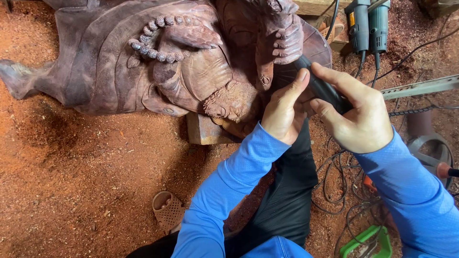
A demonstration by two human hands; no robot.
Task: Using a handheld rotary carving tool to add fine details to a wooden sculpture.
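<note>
Right hand (pixel 356 114): clamped around a black carving tool (pixel 321 89).
Left hand (pixel 283 111): steadied the tool, beside the wooden statue (pixel 181 57).
Floor (pixel 86 181): sawdust.

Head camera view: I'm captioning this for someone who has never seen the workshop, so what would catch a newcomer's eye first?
The big reddish-brown wooden statue fills the top of the view, lying on a sawdust-covered floor, with a carved string of beads across its chest. At upper right, the right hand grips a black handheld carving tool against the wood, and the left hand steadies it. Both arms wear bright blue sleeves.
</note>
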